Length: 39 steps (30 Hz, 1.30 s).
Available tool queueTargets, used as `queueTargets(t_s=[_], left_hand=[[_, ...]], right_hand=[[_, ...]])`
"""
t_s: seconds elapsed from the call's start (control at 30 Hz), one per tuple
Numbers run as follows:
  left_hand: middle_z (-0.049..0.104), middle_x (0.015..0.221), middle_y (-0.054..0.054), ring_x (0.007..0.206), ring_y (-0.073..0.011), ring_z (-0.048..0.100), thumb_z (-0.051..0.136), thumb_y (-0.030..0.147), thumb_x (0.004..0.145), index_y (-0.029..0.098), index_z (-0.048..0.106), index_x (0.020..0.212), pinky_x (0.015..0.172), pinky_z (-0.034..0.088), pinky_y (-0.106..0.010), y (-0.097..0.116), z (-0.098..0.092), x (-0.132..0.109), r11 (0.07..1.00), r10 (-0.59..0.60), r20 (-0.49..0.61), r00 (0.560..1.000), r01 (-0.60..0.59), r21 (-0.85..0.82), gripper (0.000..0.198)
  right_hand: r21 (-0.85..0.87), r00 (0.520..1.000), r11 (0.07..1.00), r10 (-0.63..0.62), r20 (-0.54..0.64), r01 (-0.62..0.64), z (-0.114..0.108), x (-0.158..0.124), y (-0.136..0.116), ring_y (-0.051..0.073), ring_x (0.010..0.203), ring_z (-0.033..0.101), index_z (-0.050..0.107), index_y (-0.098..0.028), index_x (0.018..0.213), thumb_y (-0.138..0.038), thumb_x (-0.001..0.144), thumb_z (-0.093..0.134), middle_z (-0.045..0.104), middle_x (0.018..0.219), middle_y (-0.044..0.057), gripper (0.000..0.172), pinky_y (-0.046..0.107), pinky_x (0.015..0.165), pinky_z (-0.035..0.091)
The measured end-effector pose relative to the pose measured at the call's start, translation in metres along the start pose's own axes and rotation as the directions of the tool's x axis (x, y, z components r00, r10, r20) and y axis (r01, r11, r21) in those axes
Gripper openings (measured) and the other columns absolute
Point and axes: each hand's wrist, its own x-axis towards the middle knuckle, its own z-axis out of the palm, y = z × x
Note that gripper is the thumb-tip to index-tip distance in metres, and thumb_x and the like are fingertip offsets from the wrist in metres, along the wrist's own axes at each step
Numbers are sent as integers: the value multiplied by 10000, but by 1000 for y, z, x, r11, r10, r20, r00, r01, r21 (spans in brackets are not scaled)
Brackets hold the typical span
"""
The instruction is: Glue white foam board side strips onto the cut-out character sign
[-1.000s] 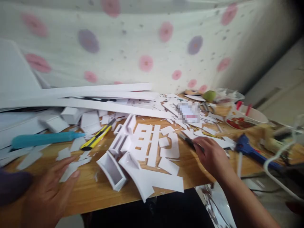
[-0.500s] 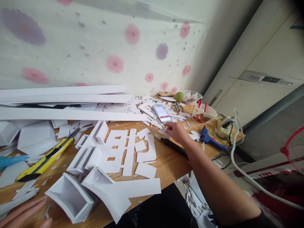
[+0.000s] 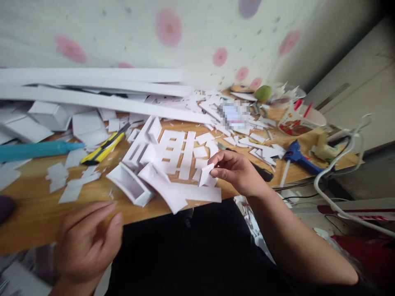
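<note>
My right hand (image 3: 236, 172) pinches a small white board piece (image 3: 205, 174) between thumb and fingers, above the flat white cutouts. My left hand (image 3: 89, 238) is at the table's front edge, fingers stretched and thumb apart, holding nothing. Between the hands stands a white board structure with raised walls, including an open box-like part (image 3: 131, 187) and a curved part (image 3: 166, 189). Beside it lies a flat cutout with square holes (image 3: 173, 152) and a narrow strip (image 3: 187, 156). A black-handled knife (image 3: 262, 170) lies partly hidden behind my right hand.
A yellow utility knife (image 3: 103, 148) and a teal tube-like object (image 3: 37, 151) lie on the left. Long white strips (image 3: 123, 105) run along the back. On the right are a blue glue gun (image 3: 300, 158), a paper bowl (image 3: 300, 119), a phone (image 3: 233, 115) and a white cable (image 3: 321, 185).
My right hand has come back from the scraps near the phone with a small white board piece in it. My left hand has moved further into view, and the camera view has shifted.
</note>
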Motion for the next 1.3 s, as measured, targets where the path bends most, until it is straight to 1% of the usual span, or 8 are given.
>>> queueTargets(t_s=[0.03, 0.07, 0.13, 0.27, 0.4, 0.73, 1.2, 1.3], left_hand=[[659, 899, -31, 839, -215, 642, 714, 109, 715, 223, 645, 968, 810, 537, -391, 14, 2, 2, 996, 90, 7, 996, -90, 2, 286], [656, 883, -29, 825, -195, 647, 681, 106, 760, 218, 630, 979, 782, 547, -358, 26, 6, 5, 989, 143, 75, 987, -140, -39, 251], [655, 877, -32, 816, -170, 654, 655, 91, 796, 205, 607, 998, 733, 558, -301, 47, 15, 7, 973, 216, 128, 968, -203, -113, 237], [679, 877, -31, 806, -148, 672, 689, 95, 793, 185, 586, 1008, 743, 561, -268, 65, 29, 5, 966, 230, 154, 961, -206, -154, 255], [690, 817, -2, 745, -127, 675, 696, 138, 809, 198, 587, 903, 707, 552, -244, 68, 37, 5, 961, 221, 206, 953, -177, -212, 156], [674, 759, -2, 725, -141, 652, 683, 170, 822, 196, 604, 786, 712, 523, -267, 72, 46, 9, 979, 191, 231, 954, -169, -114, 91], [673, 775, -2, 737, -148, 651, 674, 151, 815, 198, 607, 815, 750, 540, -296, 70, 48, 7, 977, 189, 256, 948, -156, -142, 82], [686, 815, 0, 772, -147, 669, 677, 136, 812, 207, 596, 886, 748, 549, -281, 68, 47, 5, 979, 169, 228, 959, -135, -154, 131]], right_hand=[[-15, 998, 1000, 19, 57, -19, 7, -2, 6, 103, 692, 588, 623, -171, 819, -229, 779, 750, 631, 772, -5, 146, 238, 675, 479], [-37, 993, 999, 38, 110, -34, 13, -3, 11, 111, 708, 592, 623, -169, 823, -224, 789, 736, 636, 784, 3, 130, 249, 689, 478], [-88, 982, 995, 63, 179, -47, 24, -5, 21, 126, 711, 592, 617, -167, 820, -223, 807, 704, 633, 783, 11, 104, 266, 691, 475], [-216, 972, 976, 54, 228, -3, 38, -4, 34, 134, 697, 585, 613, -164, 805, -190, 829, 642, 621, 763, 11, 46, 271, 683, 475], [-292, 969, 955, 28, 246, 47, 42, -4, 39, 140, 733, 597, 628, -161, 829, -162, 831, 624, 641, 791, 16, 5, 272, 713, 483], [-315, 968, 945, -2, 252, 84, 43, -8, 42, 128, 705, 593, 620, -166, 820, -137, 811, 625, 637, 764, 1, 31, 239, 668, 477], [-301, 965, 949, -17, 263, 99, 43, -11, 44, 111, 664, 565, 620, -170, 822, -135, 810, 622, 620, 752, -10, 37, 223, 638, 460], [-274, 975, 956, -42, 219, 103, 41, -11, 43, 118, 682, 571, 611, -172, 812, -161, 814, 617, 619, 764, -3, 13, 237, 652, 468]])
